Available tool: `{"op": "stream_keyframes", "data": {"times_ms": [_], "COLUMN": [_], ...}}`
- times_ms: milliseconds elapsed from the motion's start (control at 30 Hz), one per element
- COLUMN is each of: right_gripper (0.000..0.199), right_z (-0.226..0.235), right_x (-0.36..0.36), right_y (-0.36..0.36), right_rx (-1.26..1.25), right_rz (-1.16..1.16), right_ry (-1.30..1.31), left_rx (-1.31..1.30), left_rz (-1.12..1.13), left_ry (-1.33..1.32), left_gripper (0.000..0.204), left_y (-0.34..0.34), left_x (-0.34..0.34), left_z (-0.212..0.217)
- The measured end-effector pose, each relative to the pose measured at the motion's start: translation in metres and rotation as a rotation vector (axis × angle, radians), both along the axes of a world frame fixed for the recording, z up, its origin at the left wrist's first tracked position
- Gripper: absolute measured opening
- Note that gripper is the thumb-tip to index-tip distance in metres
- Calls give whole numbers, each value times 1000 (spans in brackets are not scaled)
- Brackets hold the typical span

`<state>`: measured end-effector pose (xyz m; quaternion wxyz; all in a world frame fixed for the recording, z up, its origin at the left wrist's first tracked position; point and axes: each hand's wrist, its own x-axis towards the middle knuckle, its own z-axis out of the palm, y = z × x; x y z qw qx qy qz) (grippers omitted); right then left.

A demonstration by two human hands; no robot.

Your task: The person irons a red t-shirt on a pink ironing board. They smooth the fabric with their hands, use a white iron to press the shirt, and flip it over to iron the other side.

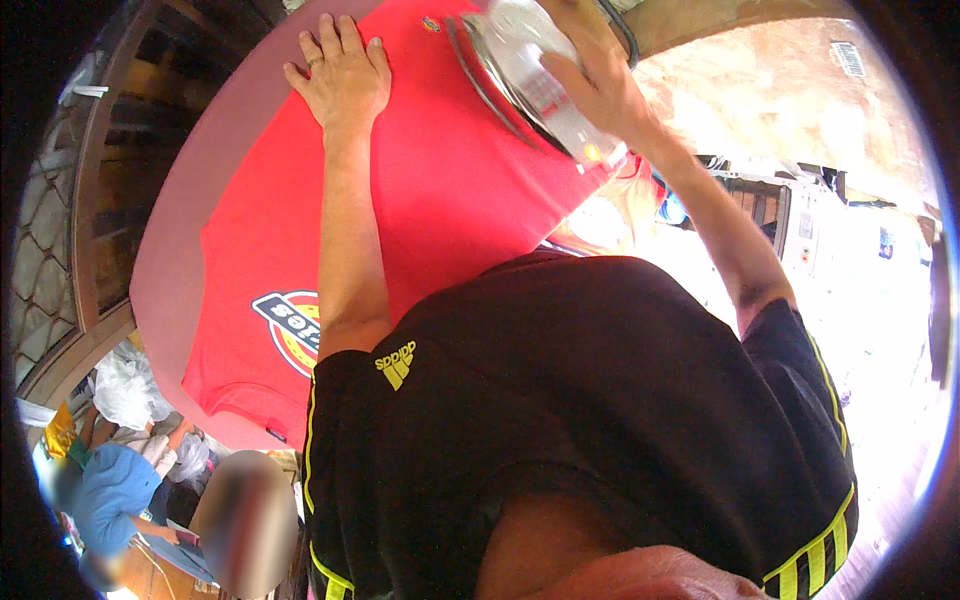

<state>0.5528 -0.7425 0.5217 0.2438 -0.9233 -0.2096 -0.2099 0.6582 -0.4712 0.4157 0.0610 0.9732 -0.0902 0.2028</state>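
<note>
A red T-shirt (450,190) with a round printed emblem lies spread over a mauve padded ironing board (205,160). Flat on the cloth near the far edge rests my left hand (345,80), fingers spread and holding nothing. My right hand (600,90), slightly blurred, is wrapped round the handle of a clothes iron (515,50). The iron's shiny base is against or just over the shirt, right of my left hand, and a small orange light glows at its near end. Whether the base touches the cloth, I cannot tell.
A brown-framed window with a lattice (45,240) stands close along the board's left side. At the lower left are clear plastic bags (130,385) and a person in a blue top (115,485). A pale brown surface (760,85) lies far right, above brightly lit white clutter.
</note>
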Motion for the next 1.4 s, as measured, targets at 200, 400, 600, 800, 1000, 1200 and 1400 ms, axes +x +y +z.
{"op": "stream_keyframes", "data": {"times_ms": [200,400,600,800,1000,1200,1400], "right_gripper": [37,45,52,38,40,39,54], "right_z": [-17,30,-5,12,1,12,17], "right_x": [161,120,3,-87,-76,10,132], "right_y": [59,86,2,-74,-64,43,117], "right_rx": [44,49,-114,-145,70,60,-45], "right_rz": [-1,-91,56,-71,69,69,62], "right_ry": [97,545,202,457,437,529,443], "left_rx": [11,12,41,29,9,-101,-30], "left_rz": [30,39,70,40,63,40,354], "left_ry": [53,73,77,75,115,-135,-8], "left_gripper": [59,56,55,57,59,62,72], "left_y": [2,12,14,3,12,41,76], "left_x": [-2,-2,-4,-1,2,-17,-90], "left_z": [11,6,7,6,7,-12,-17]}}
